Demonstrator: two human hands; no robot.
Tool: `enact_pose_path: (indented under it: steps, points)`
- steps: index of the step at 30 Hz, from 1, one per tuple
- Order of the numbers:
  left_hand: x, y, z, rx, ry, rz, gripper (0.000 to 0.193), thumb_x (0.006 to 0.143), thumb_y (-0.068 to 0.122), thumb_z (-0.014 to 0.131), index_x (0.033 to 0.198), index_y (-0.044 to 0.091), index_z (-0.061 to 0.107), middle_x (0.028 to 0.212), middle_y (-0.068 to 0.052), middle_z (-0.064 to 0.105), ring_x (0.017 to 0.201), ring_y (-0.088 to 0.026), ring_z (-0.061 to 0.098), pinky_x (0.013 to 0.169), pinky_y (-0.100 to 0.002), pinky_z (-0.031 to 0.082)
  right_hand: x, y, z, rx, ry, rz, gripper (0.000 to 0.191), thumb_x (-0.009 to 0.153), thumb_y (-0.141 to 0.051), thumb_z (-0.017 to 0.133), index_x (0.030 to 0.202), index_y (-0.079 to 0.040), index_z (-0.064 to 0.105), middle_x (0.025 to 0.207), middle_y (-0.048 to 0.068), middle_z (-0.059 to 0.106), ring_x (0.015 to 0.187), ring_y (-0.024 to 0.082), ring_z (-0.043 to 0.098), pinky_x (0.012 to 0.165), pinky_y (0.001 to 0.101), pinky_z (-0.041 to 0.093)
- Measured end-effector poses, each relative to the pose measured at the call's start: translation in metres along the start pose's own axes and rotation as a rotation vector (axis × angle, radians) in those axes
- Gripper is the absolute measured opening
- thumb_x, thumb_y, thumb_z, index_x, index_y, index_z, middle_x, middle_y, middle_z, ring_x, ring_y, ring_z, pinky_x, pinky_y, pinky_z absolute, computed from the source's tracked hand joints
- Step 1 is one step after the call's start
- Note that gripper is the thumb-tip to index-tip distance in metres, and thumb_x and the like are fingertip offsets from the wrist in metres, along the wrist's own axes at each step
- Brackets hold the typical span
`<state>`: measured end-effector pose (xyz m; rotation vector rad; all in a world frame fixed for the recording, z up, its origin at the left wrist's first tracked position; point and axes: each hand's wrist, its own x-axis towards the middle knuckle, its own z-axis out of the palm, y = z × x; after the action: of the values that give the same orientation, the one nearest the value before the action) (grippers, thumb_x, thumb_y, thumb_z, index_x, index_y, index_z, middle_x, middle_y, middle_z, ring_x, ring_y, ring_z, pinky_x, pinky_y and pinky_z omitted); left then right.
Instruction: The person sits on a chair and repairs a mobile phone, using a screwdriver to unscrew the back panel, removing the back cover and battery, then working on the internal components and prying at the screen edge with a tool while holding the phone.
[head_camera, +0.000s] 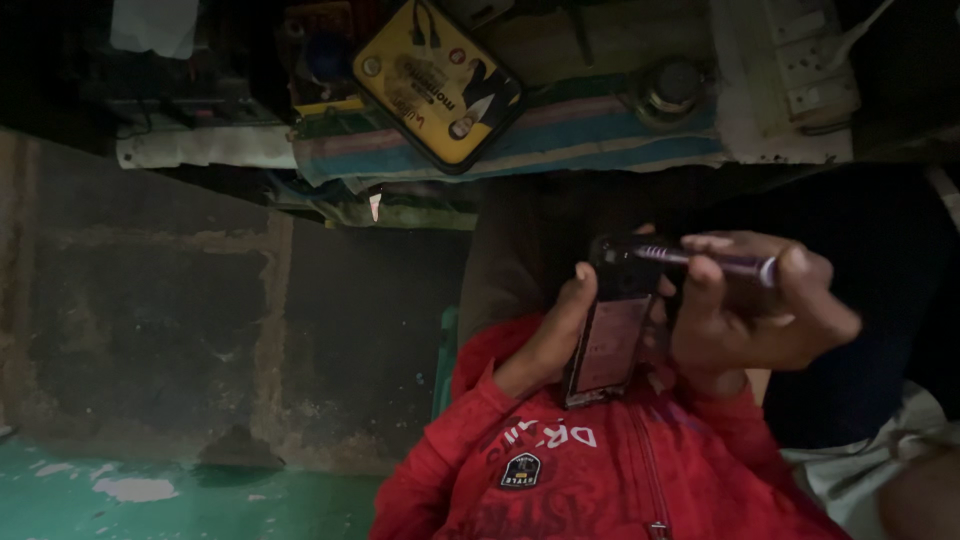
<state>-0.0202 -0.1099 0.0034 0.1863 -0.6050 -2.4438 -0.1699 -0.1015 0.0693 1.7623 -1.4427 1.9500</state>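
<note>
My left hand (548, 335) grips a dark mobile phone (610, 335) by its left edge, holding it upright in front of my red zip jacket (600, 470). The phone's back faces me and looks uncovered. My right hand (765, 305) is closed around a thin purple-handled screwdriver (715, 262) that lies nearly level. Its tip points left and meets the top end of the phone. The lighting is dim, so small parts on the phone cannot be made out.
A yellow flat case (437, 80) lies on a striped cloth (580, 135) at the top. A round metal object (670, 88) and a white power strip (815, 60) sit to its right. Rough grey concrete (150, 300) and green-painted floor (150, 490) fill the left.
</note>
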Motion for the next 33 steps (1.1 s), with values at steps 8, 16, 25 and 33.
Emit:
enact_pose_path:
  steps: [8, 16, 25, 33]
  points:
    - [0.008, -0.002, 0.003, 0.094, 0.042, -0.013, 0.086, 0.110, 0.073, 0.034, 0.139, -0.005, 0.054, 0.110, -0.012, 0.066, 0.102, -0.021, 0.069, 0.092, -0.037, 0.060, 0.001, 0.006, -0.002, 0.088, -0.066, 0.089, 0.046, 0.113, -0.003, 0.065, 0.147, -0.009, 0.035, 0.110, 0.029, 0.065, 0.094, 0.033, 0.078, 0.083, 0.0412, 0.067]
    - [0.019, -0.012, -0.007, 0.215, 0.155, -0.022, 0.079, 0.108, 0.067, 0.028, 0.143, 0.001, 0.052, 0.119, -0.016, 0.068, 0.102, -0.024, 0.071, 0.087, -0.036, 0.061, 0.021, -0.002, 0.000, 0.148, -0.293, 0.109, 0.051, 0.115, 0.003, 0.055, 0.147, -0.019, 0.021, 0.117, 0.030, 0.066, 0.100, 0.035, 0.077, 0.088, 0.0407, 0.069]
    - [0.022, -0.011, -0.006, 0.238, 0.100, 0.007, 0.077, 0.108, 0.068, 0.030, 0.140, 0.001, 0.053, 0.117, -0.015, 0.068, 0.100, -0.025, 0.072, 0.085, -0.038, 0.062, 0.027, 0.004, -0.003, 0.045, -0.262, 0.056, 0.058, 0.113, -0.008, 0.062, 0.151, -0.020, 0.019, 0.128, 0.030, 0.062, 0.103, 0.038, 0.073, 0.086, 0.0402, 0.066]
    - [0.022, -0.006, 0.007, 0.154, 0.093, 0.004, 0.078, 0.111, 0.067, 0.034, 0.142, -0.002, 0.055, 0.119, -0.016, 0.069, 0.103, -0.024, 0.071, 0.090, -0.038, 0.060, 0.022, 0.000, -0.007, 0.125, -0.271, 0.169, 0.054, 0.117, -0.007, 0.055, 0.153, -0.018, 0.016, 0.135, 0.030, 0.062, 0.113, 0.038, 0.076, 0.094, 0.0391, 0.067]
